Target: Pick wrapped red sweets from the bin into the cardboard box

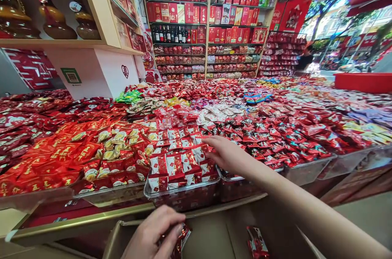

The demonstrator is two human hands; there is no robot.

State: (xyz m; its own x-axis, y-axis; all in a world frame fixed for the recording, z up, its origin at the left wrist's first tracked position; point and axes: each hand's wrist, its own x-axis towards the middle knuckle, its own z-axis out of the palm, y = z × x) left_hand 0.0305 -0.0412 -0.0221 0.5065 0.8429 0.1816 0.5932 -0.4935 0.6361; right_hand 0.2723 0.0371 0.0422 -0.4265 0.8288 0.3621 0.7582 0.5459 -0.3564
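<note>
My right hand (223, 153) reaches across to a clear plastic bin (183, 189) of red-and-white snack packets (174, 164). Its fingers close on one red-and-white packet (200, 152) at the right side of the rows. Low in front of the bin, my left hand (156, 230) is closed with thumb and fingers pinching a shiny red packet (185, 235), partly hidden by the hand. Below the hands is an open cardboard box (211, 238), and another red packet (257, 242) lies inside it.
Bins heaped with red packets (61, 157) spread left, and darker red packets (269, 140) right. A gold-coloured rail (85, 220) runs along the front left. A white pillar (92, 71) rises from the display. Shelves (208, 26) of bottles and gift boxes line the back; a red tray (364, 82) sits far right.
</note>
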